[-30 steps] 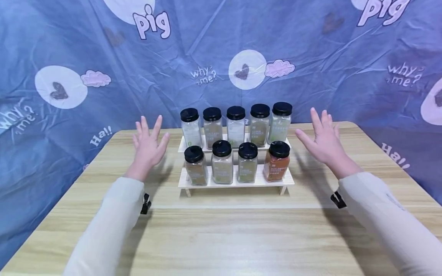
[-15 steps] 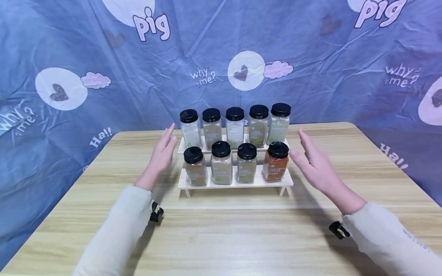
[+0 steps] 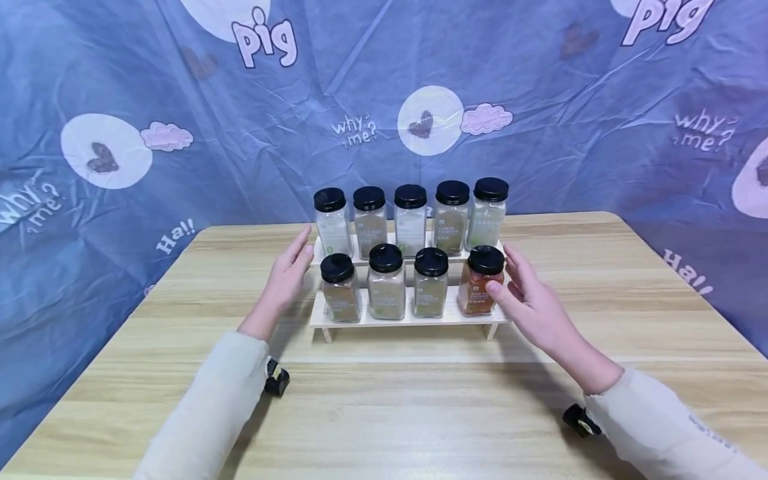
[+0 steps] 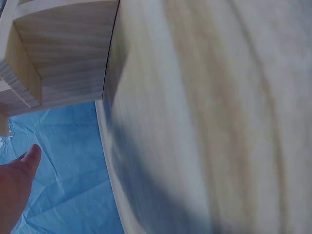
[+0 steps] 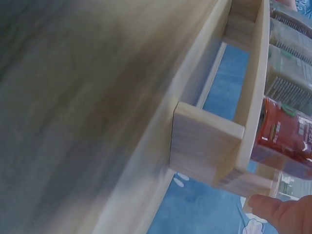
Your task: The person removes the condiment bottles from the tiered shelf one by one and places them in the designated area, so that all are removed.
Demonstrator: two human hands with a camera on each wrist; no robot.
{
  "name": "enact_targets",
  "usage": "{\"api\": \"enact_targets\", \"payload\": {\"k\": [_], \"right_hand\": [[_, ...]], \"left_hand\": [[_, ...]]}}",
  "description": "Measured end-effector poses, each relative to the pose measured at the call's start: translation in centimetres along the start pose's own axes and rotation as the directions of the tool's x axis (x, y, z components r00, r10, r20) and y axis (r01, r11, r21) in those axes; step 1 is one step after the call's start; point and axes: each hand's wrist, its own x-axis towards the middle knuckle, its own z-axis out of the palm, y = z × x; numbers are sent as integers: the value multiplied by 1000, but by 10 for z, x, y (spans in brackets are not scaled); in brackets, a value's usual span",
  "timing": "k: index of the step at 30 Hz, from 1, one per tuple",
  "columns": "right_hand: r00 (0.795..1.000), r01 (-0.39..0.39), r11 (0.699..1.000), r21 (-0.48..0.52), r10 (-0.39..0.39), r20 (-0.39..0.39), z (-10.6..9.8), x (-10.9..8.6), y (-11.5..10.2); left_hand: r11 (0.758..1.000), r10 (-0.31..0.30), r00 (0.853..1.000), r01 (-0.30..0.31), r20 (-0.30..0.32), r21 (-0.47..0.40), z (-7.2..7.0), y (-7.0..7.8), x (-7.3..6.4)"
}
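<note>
A two-tier wooden rack (image 3: 453,315) carries several square glass spice jars with black lids. My left hand (image 3: 283,283) is beside the rack's left end, fingers extended and holding nothing. At the other end, my right hand (image 3: 540,312) has its thumb in front of the red sweet pepper jar (image 3: 474,295) and its fingers by the rack's right side. In the right wrist view, my thumb (image 5: 273,209) appears apart from this jar; whether the other fingers touch anything is hidden. The left wrist view shows my thumb (image 4: 24,168) below the rack's side panel (image 4: 68,53).
The rack stands on a wood-grain table (image 3: 384,413), with a blue printed cloth (image 3: 240,133) hanging behind it. The back tier has a row of jars, including a cumin powder jar (image 3: 450,227). A gap separates the front-row cumin-coloured jar (image 3: 429,293) from the red one.
Both hands have moved inward from either side toward the rack's ends, their spread fingers drawing together. My right hand has come up to the red jar. The rack and jars have stayed put.
</note>
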Motion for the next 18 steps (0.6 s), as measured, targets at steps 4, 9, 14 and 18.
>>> {"api": "enact_targets", "payload": {"k": [4,9,14,18], "right_hand": [[1000,5,1000,20,-4,-2,4,-2,0],[1000,-1,1000,12,1,13,11,-4,0],[1000,-31,1000,-3,31,6,17,-5,-2],[998,-57,998,-7,57,-16,21,-6,-5]], "left_hand": [[994,-18,1000,20,26,-108,4,2,-1],[990,-24,999,27,24,-135,7,3,-2],[984,-39,999,41,15,-176,10,4,-3],[969,-71,997,69,2,-239,13,4,-5]]}}
